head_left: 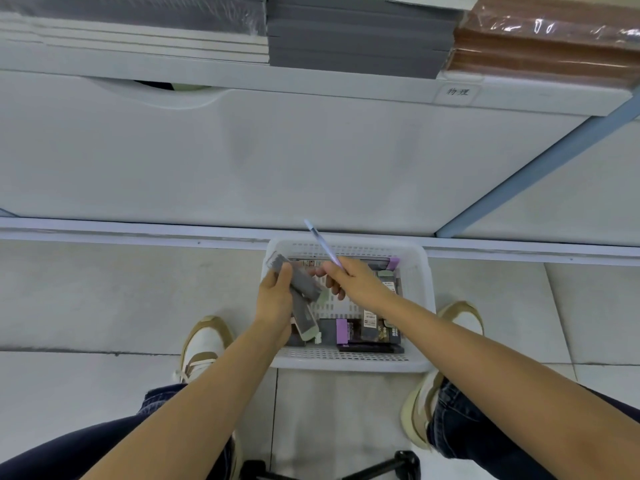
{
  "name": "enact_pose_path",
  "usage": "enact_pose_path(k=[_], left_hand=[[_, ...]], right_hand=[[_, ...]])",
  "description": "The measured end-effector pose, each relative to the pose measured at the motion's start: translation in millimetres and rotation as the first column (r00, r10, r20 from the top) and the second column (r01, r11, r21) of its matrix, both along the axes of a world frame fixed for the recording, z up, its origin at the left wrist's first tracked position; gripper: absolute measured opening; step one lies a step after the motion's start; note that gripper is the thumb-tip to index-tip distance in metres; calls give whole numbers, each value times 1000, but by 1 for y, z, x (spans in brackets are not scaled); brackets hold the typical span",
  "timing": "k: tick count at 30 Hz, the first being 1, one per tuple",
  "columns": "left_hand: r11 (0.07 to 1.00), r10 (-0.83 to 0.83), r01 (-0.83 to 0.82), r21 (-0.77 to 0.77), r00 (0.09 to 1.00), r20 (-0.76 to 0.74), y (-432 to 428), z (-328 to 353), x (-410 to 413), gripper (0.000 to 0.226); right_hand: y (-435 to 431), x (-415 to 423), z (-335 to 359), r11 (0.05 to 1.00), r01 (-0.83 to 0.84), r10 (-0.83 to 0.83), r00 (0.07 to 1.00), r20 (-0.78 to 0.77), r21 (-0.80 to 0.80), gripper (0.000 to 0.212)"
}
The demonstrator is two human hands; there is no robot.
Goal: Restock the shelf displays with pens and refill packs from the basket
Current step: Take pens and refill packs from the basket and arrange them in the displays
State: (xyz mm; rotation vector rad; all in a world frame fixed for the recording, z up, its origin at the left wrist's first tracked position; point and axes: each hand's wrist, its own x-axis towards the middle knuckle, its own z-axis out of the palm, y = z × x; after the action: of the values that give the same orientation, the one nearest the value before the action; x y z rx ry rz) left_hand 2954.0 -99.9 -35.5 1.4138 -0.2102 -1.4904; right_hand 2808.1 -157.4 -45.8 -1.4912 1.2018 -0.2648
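A white perforated basket (pixel 420 271) sits on the floor between my feet, against the foot of the shelf unit. Inside lie several refill packs (pixel 367 332), dark and purple. My left hand (pixel 275 299) grips a bundle of grey refill packs (pixel 299 282) over the basket's left side. My right hand (pixel 353 282) pinches a slim pen (pixel 322 242) with a clear barrel; the pen points up and away over the basket's far rim.
The white cabinet front (pixel 277 157) of the shelf unit rises straight ahead, with a shelf edge (pixel 242 77) above. On that shelf lie stacks of white, grey (pixel 360 36) and brown (pixel 547 43) notebooks. A black stand (pixel 398 465) is on the floor by my knees.
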Motion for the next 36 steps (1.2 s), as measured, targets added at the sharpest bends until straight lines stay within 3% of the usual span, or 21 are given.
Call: enact_pose_path(k=[5, 8, 11, 14, 17, 20, 22, 24, 28, 36], left_hand=[[999, -31, 27, 39, 993, 118, -1, -9, 15, 11], [990, -138, 133, 52, 984, 110, 2, -12, 16, 23], [975, -216, 205, 85, 965, 152, 4, -14, 18, 30], [974, -215, 197, 110, 957, 194, 5, -20, 25, 25], [967, -242, 219, 130, 951, 194, 4, -24, 35, 15], [955, -282, 258, 144, 942, 184, 5, -26, 42, 7], [947, -309, 281, 154, 929, 202, 5, -27, 46, 6], [947, -313, 288, 141, 928, 202, 4, -27, 49, 6], [945, -326, 309, 105, 913, 246, 1, -22, 54, 6], [880, -453, 473, 27, 822, 346, -18, 31, 50, 9]], right_hand=[[-3, -15, -2, 993, -88, 93, 994, -52, 78, 26], [6, -5, -2, 959, -162, 154, 987, 55, 230, 29], [12, 2, -2, 912, -305, 302, 952, 51, 274, 32], [10, -2, -5, 926, -261, 258, 965, 47, 273, 27], [11, -13, -24, 967, -238, 253, 944, -211, 92, 27], [21, -23, -47, 903, -425, 396, 774, -495, 58, 36], [27, -25, -56, 876, -483, 410, 720, -560, 20, 31], [26, -26, -59, 898, -438, 361, 771, -524, -26, 22], [7, -31, -40, 976, -209, 218, 944, -248, 61, 11], [-50, -32, 73, 991, -69, 71, 997, 20, -111, 15]])
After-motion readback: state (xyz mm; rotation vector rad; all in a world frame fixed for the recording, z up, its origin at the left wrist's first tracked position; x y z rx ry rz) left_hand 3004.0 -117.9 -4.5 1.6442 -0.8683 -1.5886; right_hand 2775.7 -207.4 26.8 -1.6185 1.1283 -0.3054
